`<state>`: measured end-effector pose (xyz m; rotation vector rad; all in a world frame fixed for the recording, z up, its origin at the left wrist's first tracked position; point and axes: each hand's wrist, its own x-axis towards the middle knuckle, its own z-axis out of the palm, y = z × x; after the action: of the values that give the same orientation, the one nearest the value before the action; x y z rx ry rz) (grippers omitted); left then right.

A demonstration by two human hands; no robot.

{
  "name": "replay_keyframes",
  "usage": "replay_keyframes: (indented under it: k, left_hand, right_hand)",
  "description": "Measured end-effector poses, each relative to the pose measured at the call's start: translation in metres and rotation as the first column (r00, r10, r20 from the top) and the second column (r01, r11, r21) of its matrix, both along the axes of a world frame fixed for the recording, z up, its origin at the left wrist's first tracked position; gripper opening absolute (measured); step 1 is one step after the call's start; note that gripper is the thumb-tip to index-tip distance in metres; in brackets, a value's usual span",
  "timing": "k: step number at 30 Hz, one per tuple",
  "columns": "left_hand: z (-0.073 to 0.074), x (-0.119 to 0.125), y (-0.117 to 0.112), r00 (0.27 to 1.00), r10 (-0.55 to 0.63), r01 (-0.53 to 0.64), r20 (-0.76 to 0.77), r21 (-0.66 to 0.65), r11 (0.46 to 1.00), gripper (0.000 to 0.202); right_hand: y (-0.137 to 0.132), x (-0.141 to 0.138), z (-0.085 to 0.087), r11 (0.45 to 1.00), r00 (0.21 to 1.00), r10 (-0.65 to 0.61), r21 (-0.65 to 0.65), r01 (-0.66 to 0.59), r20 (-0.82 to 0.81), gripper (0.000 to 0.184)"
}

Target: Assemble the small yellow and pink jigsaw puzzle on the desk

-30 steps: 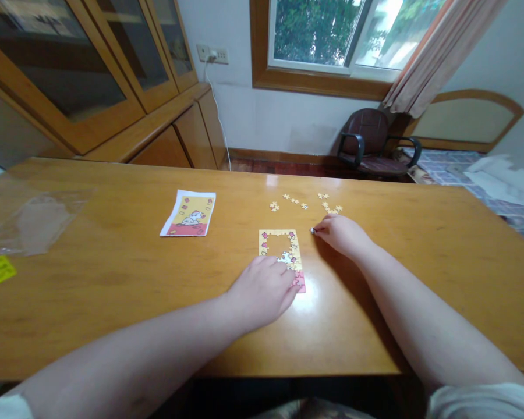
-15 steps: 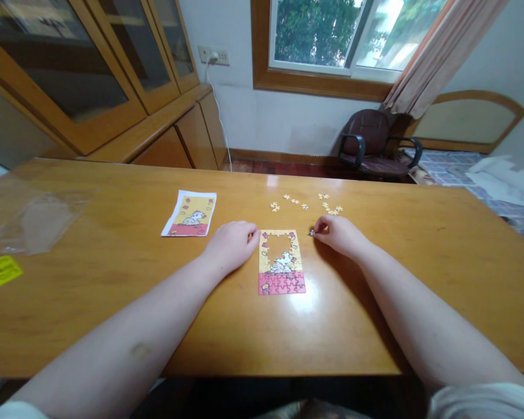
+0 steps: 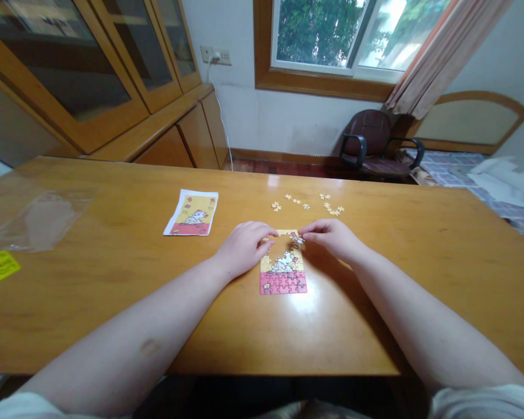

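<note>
A jigsaw puzzle (image 3: 283,283) with a pink lower part and a yellow border lies flat on the table, with a gap in its upper middle where the wood shows. My right hand (image 3: 334,237) pinches a small puzzle piece (image 3: 297,240), partly white, over the puzzle's upper right side. Resting at the upper left edge is my left hand (image 3: 247,247), thumb and fingers apart, covering part of the border and holding nothing. Beyond the puzzle lie several loose yellow pieces (image 3: 276,206), some linked in short rows. A printed picture sheet (image 3: 194,216) is left of them.
The wooden table (image 3: 113,273) runs across the view. On its left are a clear plastic bag (image 3: 48,218) and a yellow label (image 3: 0,267). Behind the table stand a glass-door cabinet (image 3: 166,131) and a dark armchair (image 3: 371,139).
My right hand has moved left, carrying the puzzle piece from beside the puzzle to over it. My left hand has shifted right onto the puzzle's upper left edge, its fingers spreading.
</note>
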<state>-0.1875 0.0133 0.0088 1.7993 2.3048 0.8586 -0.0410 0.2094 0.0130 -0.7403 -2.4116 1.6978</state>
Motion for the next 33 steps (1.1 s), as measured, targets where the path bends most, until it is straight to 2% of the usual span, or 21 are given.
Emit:
replay_keyframes:
  k: [3, 6, 11, 14, 16, 17, 19, 21, 23, 25, 29, 33]
  left_hand:
    - [-0.001, 0.005, 0.0, 0.999, -0.044, 0.044, -0.017, 0.016, 0.999, 0.018]
    - [-0.002, 0.01, 0.001, 0.998, -0.025, 0.024, 0.053, 0.018, 1.0, 0.022]
    - [-0.002, 0.018, 0.006, 0.973, -0.014, 0.011, 0.23, 0.018, 1.0, 0.019]
    - [-0.002, 0.021, 0.009, 0.958, 0.014, -0.018, 0.285, 0.011, 1.0, 0.016]
    - [-0.003, 0.021, 0.01, 0.946, 0.06, -0.057, 0.319, -0.019, 0.998, 0.015]
    - [-0.004, 0.021, 0.01, 0.94, 0.082, -0.073, 0.331, -0.04, 0.997, 0.014]
    - [-0.005, 0.02, 0.011, 0.938, 0.111, -0.091, 0.328, -0.075, 0.993, 0.011]
    - [-0.006, 0.018, 0.012, 0.954, 0.11, -0.09, 0.28, -0.084, 0.992, 0.008]
    - [-0.007, 0.017, 0.013, 0.968, 0.102, -0.086, 0.229, -0.076, 0.993, 0.006]
    - [-0.007, 0.017, 0.013, 0.967, 0.111, -0.097, 0.228, -0.073, 0.993, 0.006]
    - [-0.009, 0.018, 0.014, 0.959, 0.116, -0.098, 0.258, -0.082, 0.992, 0.015]
    - [-0.012, 0.016, 0.015, 0.976, 0.075, -0.052, 0.204, -0.116, 0.992, 0.015]
  right_hand:
    - [-0.011, -0.004, -0.004, 0.994, 0.996, 0.052, -0.092, -0.058, -0.069, 0.011]
    - [-0.02, -0.008, -0.009, 0.971, 0.985, 0.098, -0.201, -0.126, -0.143, 0.017]
    - [-0.029, -0.012, -0.014, 0.972, 0.974, 0.145, -0.16, -0.174, -0.176, 0.024]
    - [-0.029, -0.012, -0.014, 0.987, 0.974, 0.143, -0.041, -0.152, -0.176, 0.025]
    - [-0.025, -0.009, -0.013, 0.982, 0.978, 0.146, 0.142, -0.125, -0.148, 0.025]
    - [-0.023, -0.007, -0.012, 0.959, 0.979, 0.166, 0.252, -0.132, -0.12, 0.025]
    - [-0.017, -0.003, -0.009, 0.875, 0.971, 0.236, 0.444, -0.194, -0.041, 0.023]
    - [-0.013, 0.0, -0.007, 0.786, 0.949, 0.314, 0.551, -0.279, 0.031, 0.023]
    - [-0.012, 0.002, -0.007, 0.727, 0.933, 0.354, 0.608, -0.32, 0.068, 0.024]
    - [-0.013, 0.002, -0.007, 0.697, 0.929, 0.362, 0.639, -0.325, 0.077, 0.024]
    - [-0.013, 0.0, -0.011, 0.688, 0.933, 0.351, 0.655, -0.313, 0.077, 0.021]
    - [-0.01, -0.001, -0.014, 0.687, 0.935, 0.343, 0.655, -0.314, 0.088, 0.024]
